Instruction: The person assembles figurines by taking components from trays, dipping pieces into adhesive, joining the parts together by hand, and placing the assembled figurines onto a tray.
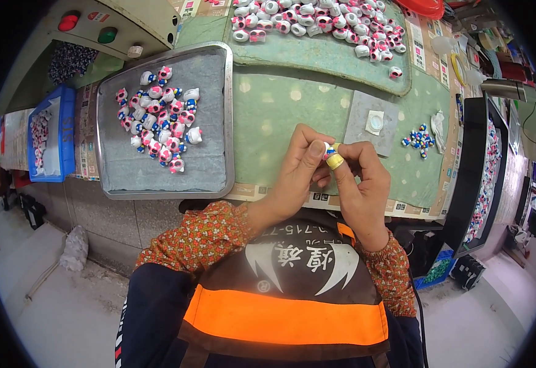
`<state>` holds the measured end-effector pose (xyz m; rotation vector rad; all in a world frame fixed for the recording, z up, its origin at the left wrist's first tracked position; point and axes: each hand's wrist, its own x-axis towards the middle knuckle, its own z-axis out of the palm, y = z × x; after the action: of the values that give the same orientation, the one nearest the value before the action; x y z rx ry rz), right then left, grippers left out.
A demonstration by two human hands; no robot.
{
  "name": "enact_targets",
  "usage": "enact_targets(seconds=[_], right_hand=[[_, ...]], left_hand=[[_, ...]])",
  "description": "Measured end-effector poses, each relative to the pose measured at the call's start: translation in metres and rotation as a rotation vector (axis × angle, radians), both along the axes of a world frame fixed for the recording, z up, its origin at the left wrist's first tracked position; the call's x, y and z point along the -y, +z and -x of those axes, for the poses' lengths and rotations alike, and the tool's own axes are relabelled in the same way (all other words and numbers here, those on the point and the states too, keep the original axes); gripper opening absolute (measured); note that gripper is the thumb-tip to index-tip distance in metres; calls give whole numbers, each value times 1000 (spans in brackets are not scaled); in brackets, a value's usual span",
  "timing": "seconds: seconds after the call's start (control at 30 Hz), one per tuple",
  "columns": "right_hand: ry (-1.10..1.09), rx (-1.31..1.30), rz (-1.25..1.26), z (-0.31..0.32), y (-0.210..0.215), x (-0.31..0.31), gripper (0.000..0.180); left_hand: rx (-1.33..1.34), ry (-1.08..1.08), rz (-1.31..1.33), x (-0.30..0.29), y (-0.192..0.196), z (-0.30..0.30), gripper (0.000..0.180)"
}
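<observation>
In front of my chest, both hands meet over the green cloth. My left hand pinches a small cat-like figurine between thumb and fingers; a bit of white and blue shows. My right hand, with yellow tape around its fingertips, grips the same figurine from the other side. Most of it is hidden by the fingers. Just beyond the right hand is a grey slab bearing a small round white dish. Farther right lies a cluster of small blue figurine bodies beside a crumpled white piece.
A metal tray on the left holds many figurines. Loose white and pink heads cover a green board at the back. A blue bin stands far left, a black-rimmed tray far right. A machine with buttons is upper left.
</observation>
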<state>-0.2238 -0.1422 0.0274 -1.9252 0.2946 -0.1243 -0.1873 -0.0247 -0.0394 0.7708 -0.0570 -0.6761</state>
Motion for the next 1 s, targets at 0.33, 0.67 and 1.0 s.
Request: enact_targets(seconds=[0.33, 0.67, 1.0], right_hand=[[-55, -16, -362, 6, -16, 8, 8], [-122, 178, -239, 22, -46, -10, 10], [-91, 55, -186, 10, -25, 13, 6]], left_hand=[[18, 36, -167, -2, 5, 4, 30], [329, 209, -429, 5, -1, 16, 35], [331, 51, -557, -15, 12, -9, 33]])
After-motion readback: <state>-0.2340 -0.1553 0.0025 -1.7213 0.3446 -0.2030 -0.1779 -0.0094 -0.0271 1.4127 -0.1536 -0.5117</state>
